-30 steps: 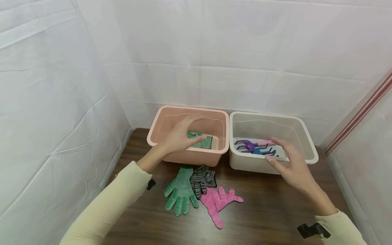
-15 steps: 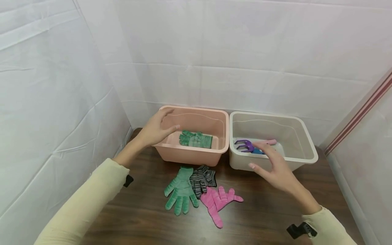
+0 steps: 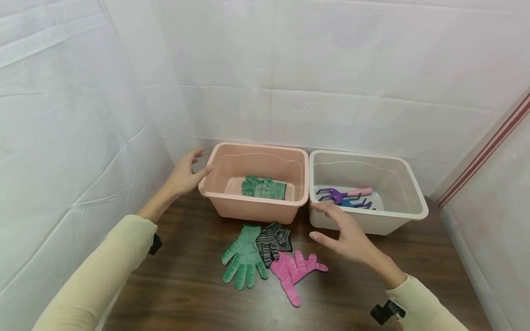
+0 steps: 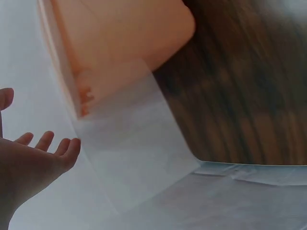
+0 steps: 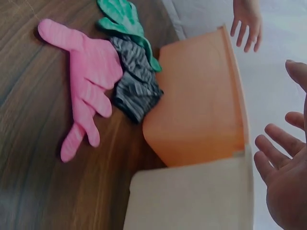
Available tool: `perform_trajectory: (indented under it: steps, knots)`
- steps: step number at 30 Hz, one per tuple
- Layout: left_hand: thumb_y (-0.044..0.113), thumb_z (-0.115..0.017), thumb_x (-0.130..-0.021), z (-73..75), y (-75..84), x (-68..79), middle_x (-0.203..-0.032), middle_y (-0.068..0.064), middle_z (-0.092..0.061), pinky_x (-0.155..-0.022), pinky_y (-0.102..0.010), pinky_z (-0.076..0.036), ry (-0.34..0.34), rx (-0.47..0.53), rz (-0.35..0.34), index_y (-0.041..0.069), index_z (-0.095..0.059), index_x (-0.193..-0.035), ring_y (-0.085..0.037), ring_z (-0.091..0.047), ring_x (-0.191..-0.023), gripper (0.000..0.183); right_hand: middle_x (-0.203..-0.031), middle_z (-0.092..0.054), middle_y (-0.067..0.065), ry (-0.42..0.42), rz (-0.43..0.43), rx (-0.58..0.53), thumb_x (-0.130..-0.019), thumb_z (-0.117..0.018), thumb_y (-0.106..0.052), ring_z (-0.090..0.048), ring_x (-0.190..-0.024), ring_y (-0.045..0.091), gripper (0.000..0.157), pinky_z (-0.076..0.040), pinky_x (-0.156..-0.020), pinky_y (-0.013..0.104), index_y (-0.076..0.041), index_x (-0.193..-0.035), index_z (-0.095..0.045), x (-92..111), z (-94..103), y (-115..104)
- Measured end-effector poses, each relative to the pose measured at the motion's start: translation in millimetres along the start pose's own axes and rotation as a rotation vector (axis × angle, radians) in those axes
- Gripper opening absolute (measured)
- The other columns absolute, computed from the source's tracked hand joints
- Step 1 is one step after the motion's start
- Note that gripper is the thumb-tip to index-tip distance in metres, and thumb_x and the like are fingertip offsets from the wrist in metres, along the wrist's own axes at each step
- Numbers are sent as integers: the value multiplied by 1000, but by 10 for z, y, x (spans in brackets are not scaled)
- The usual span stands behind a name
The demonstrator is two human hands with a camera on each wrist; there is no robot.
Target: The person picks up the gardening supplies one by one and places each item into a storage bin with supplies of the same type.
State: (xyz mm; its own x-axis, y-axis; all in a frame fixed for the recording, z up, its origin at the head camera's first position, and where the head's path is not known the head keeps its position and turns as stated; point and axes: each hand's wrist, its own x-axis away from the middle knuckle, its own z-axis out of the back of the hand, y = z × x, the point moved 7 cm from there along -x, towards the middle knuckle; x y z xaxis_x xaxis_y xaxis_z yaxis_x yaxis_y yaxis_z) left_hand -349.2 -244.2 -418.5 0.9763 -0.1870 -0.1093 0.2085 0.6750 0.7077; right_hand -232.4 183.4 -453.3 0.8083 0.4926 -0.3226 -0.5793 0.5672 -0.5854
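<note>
My left hand (image 3: pixel 185 176) hovers by the left end of the pink bin (image 3: pixel 252 209), fingers relaxed and holding nothing. Inside that bin lies a folded green glove (image 3: pixel 265 189). My right hand (image 3: pixel 345 232) hangs in front of the white bin (image 3: pixel 397 220), thumb and fingers spread apart with nothing between them. On the table in front of the bins, a green glove (image 3: pixel 245 257), a black-and-grey glove (image 3: pixel 274 241) and a pink glove (image 3: pixel 291 271) lie bunched together. The right wrist view shows the pink glove (image 5: pixel 86 86) flat with its fingers spread.
In the white bin are a purple hand rake (image 3: pixel 337 196), a blue forked tool (image 3: pixel 352 202) and a pink handle (image 3: pixel 360 192). Both bins stand side by side at the back of the dark wooden table (image 3: pixel 186 276). White cloth (image 3: pixel 265 69) hangs behind and at the sides.
My left hand has moved left, from over the pink bin to its left end. The right hand has moved left and nearer, away from above the white bin. Gloves and tools stay put.
</note>
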Motion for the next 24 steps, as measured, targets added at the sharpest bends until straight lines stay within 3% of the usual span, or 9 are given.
perform_trajectory:
  steps: [4,9,17,24]
  knots:
    - [29,-59,-110,-23,-116,22,-163,-30,-37,-119,-64,-34,-43,34,53,-2,-24,-166,-52,-36,-149,73,-155,-55,-1,-34,5,-33,-95,-80,-44,-52,-143,25,70,-47,-112,56,-18,-155,-53,-33,-156,-37]
    - [27,-55,-111,-69,-211,28,-160,-32,-39,-118,-63,-36,-68,84,60,-5,-23,-165,-51,-40,-147,70,-155,-54,-3,-79,19,-92,-96,-79,-46,-50,-144,23,70,-44,-115,54,-21,-156,-52,-77,-376,-37]
    - [25,-49,-113,-190,-337,-7,-164,-32,-32,-108,-61,-49,-102,301,152,-3,-20,-166,-49,-39,-148,67,-148,-60,2,-108,103,-140,-95,-81,-46,-56,-136,21,69,-48,-112,51,-22,-153,-54,-187,-746,-54]
    - [30,-47,-114,-284,-446,-79,-169,-27,-27,-110,-63,-46,-122,364,265,2,-20,-167,-47,-38,-149,65,-149,-59,1,-171,48,-159,-93,-79,-54,-54,-138,17,72,-47,-113,49,-23,-153,-54,-324,-1040,-52]
